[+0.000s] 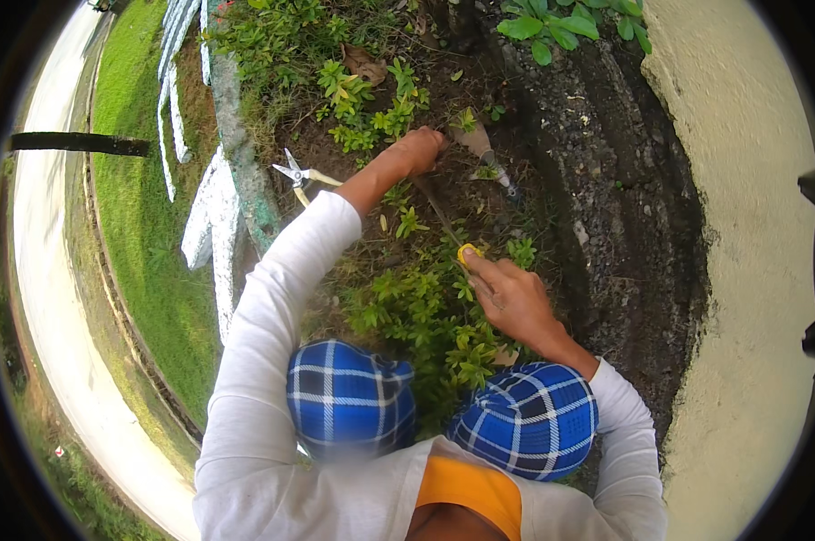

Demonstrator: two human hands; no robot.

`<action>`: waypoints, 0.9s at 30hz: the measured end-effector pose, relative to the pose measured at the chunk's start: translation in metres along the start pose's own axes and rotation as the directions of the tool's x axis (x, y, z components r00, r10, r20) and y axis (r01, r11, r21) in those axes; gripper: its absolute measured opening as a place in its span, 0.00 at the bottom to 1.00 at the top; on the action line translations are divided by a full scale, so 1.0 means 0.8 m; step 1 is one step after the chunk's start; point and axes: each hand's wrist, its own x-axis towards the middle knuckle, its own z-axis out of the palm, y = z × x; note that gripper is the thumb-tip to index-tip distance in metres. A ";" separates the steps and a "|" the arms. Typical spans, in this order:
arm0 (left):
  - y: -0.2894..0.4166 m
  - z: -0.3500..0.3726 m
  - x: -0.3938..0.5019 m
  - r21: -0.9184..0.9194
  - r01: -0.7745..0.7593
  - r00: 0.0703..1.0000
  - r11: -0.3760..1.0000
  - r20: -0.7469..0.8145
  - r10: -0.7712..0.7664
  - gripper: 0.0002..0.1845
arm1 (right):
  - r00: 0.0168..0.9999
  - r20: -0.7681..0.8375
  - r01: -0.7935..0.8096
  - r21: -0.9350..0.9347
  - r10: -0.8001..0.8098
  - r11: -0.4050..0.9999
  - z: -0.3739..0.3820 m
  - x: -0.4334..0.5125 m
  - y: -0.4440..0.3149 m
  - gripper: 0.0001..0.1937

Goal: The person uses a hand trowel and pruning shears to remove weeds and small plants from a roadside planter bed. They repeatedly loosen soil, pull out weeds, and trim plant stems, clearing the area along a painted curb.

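My right hand (521, 297) is closed around the yellow handle (469, 253) of a hand tool. From it a thin, soil-coloured metal shaft (438, 209) slants up and left toward the ground by my left hand. My left hand (421, 150) reaches down to the dark soil beside a small leafy plant (397, 111). Its fingers are curled and mostly hidden, so I cannot tell whether they hold anything. Just right of it lies a trowel (476, 143), its blade dirty. Pruning shears (302, 177) with pale handles lie with blades apart, partly behind my left forearm.
Low leafy shrubs (414, 308) grow between my knees and hands. A beige wall (739, 203) rises on the right, beyond a dark gravelly strip (610, 203). On the left are a worn concrete edge (235, 122), white-painted pieces (211, 216), grass (136, 223) and a pale pavement (49, 223).
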 end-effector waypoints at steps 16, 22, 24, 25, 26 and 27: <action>-0.041 0.042 0.020 -0.025 -0.007 0.999 1.000 0.038 0.007 0.14 | 0.929 -0.077 -0.299 0.418 0.361 0.858 -0.077 -0.044 0.017 0.16; -0.038 0.061 -0.015 0.001 0.073 0.987 0.997 -0.141 -0.073 0.14 | 0.809 -0.065 -0.447 0.578 0.585 0.682 -0.052 -0.035 0.026 0.17; -0.045 0.064 -0.031 -0.056 0.102 0.984 0.993 -0.144 -0.109 0.12 | 0.839 -0.074 -0.404 0.581 0.540 0.707 -0.038 -0.023 0.036 0.17; -0.046 0.066 -0.036 -0.105 0.085 0.986 0.991 -0.136 -0.098 0.12 | 0.819 -0.043 -0.446 0.579 0.572 0.683 -0.033 -0.017 0.043 0.17; -0.045 0.068 -0.039 -0.155 0.067 0.988 0.986 -0.129 -0.087 0.12 | 0.836 -0.049 -0.429 0.563 0.547 0.706 -0.028 -0.012 0.050 0.17; -0.043 0.069 -0.041 -0.206 0.049 0.989 0.977 -0.124 -0.076 0.12 | 0.828 -0.045 -0.429 0.591 0.559 0.683 -0.027 -0.010 0.057 0.17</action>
